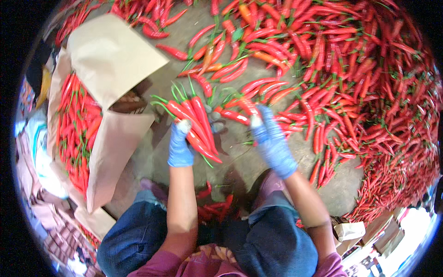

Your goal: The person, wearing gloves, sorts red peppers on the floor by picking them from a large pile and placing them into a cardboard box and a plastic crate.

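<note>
My left hand [180, 142], in a blue glove with a pale thumb tip, grips several long red chili peppers [195, 121]. Their green stems point away from me, and the pods fan out above the floor. To the right, my right hand [271, 140], gloved alike and blurred, has a red chili pepper [247, 104] at its fingertips. Loose chilies lie on the floor just beyond and beside that hand. Its palm side is hidden from me.
On my left stands an open cardboard box [114, 152] with raised flaps, packed with red chilies [78, 128]. A large heap of red chilies [363, 86] spreads over the concrete floor [148, 152] on the right. More chilies [216, 207] lie between my feet.
</note>
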